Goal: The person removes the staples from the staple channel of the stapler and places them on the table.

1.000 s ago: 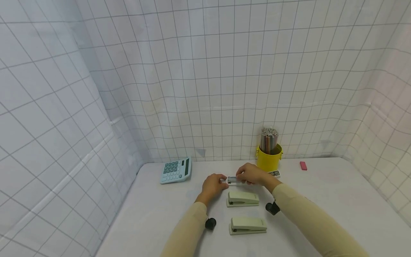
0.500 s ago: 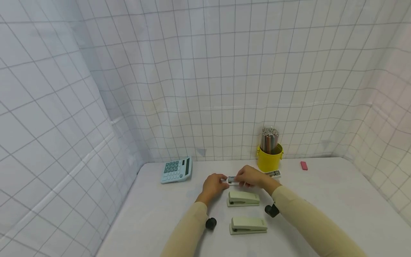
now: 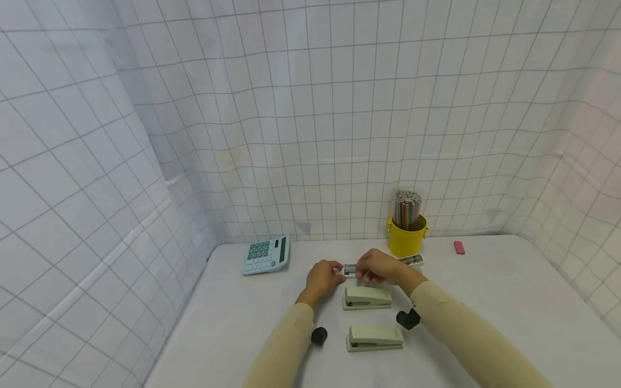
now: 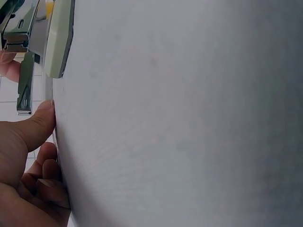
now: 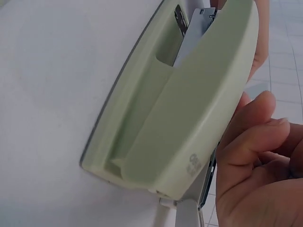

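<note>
Two pale green staplers lie one in front of the other on the white table: a rear stapler (image 3: 367,297) and a front stapler (image 3: 374,338). Just behind the rear one is a small narrow white case (image 3: 350,271) with a grey top and a dark mark at its left end; its exact kind is unclear. My left hand (image 3: 322,279) holds its left end between thumb and forefinger. From the right, my right hand (image 3: 380,265) pinches at it with bent fingers, hiding its right part. In the right wrist view a stapler (image 5: 189,109) stands before my curled fingers (image 5: 255,146).
Behind my right wrist lies another narrow white case (image 3: 413,260) with a dark patterned top. A yellow bucket (image 3: 405,242) of pencils (image 3: 406,210) stands at the back. A light blue calculator (image 3: 266,256) sits back left, a pink eraser (image 3: 459,247) back right.
My right hand has shifted slightly left along the narrow white case, and its wrist has turned a little. The left hand stays at the case's left end. The staplers have not moved.
</note>
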A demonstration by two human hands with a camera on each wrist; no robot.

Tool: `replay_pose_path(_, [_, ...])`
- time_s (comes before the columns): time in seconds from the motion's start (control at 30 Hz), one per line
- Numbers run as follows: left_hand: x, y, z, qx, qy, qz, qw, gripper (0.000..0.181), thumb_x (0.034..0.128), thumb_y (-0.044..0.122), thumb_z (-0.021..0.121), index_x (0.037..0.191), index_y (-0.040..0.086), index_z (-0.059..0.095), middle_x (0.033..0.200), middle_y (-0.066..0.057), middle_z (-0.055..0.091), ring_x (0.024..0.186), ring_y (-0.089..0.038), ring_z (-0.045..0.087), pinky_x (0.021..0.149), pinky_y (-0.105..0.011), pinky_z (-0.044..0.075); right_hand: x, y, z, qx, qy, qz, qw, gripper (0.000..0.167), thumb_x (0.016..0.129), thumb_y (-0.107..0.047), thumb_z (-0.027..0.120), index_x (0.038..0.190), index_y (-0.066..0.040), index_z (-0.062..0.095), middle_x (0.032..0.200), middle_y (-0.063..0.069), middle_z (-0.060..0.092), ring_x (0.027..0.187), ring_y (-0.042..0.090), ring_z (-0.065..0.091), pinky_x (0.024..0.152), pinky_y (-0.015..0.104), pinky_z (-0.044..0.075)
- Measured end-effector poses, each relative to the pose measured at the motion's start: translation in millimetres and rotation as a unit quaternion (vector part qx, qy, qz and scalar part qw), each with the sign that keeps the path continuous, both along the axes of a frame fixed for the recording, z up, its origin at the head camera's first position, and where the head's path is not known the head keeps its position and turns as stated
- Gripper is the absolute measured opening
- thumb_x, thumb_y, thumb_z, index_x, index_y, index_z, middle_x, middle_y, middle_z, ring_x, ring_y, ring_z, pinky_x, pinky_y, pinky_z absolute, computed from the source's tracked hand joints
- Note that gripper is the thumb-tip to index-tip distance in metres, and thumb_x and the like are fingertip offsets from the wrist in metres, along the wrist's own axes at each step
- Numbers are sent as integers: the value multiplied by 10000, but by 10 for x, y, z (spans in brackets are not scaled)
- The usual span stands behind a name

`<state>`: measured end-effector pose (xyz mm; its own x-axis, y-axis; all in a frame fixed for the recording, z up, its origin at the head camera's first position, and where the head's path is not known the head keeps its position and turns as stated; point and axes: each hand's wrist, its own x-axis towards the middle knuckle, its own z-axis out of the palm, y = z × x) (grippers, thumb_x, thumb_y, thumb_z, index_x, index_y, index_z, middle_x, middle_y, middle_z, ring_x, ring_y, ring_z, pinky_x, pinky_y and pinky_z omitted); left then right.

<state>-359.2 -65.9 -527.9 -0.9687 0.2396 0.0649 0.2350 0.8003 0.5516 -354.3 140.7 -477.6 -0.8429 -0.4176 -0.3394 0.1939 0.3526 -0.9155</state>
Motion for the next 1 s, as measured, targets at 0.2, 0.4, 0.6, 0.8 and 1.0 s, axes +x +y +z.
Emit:
replay_pose_path(0.2, [1,7,-7,-10,-18,27,10000,333,852,227,820,1161,117,763,804,14,649,712,-135,538,679,-337,458,-5,-2,-51,-578,-619,-575,9947,322,1014,-93,505,1217,131,617,767,20,678,526,34,542,464,139,398])
replay_pose_path(0.4, [-7,2,-15,-51,-26,29,10000,338,858,239,815,1172,127,761,805,24,638,721,-128,536,687,-333,458,17,-22,-47,-922,-865,-948,9874,321,1021,-76,504,1252,131,584,757,14,691,531,36,584,486,141,454])
replay_pose_path(0.6, [-14,0,-14,2,-22,4,10000,342,854,227,819,1172,118,759,794,22,632,712,-129,533,680,-334,452,10,-67,-25,-867,-526,-974,9901,287,1014,-52,525,1230,126,586,764,44,673,541,61,612,490,172,494])
replay_pose_path(0.8, [-17,-10,-16,35,34,-47,10000,319,859,222,815,1157,120,765,790,28,634,709,-126,525,680,-327,451,-22,-167,-52,-402,95,-989,9942,196,971,-2,587,1142,91,611,769,82,631,555,101,593,510,199,504])
replay_pose_path(1.0, [-8,-13,-2,43,30,-101,9999,309,864,219,812,1151,112,766,798,19,638,718,-130,525,689,-332,454,-32,-248,-62,28,711,-1189,9903,129,920,52,642,1048,65,630,853,109,638,624,146,600,562,226,532])
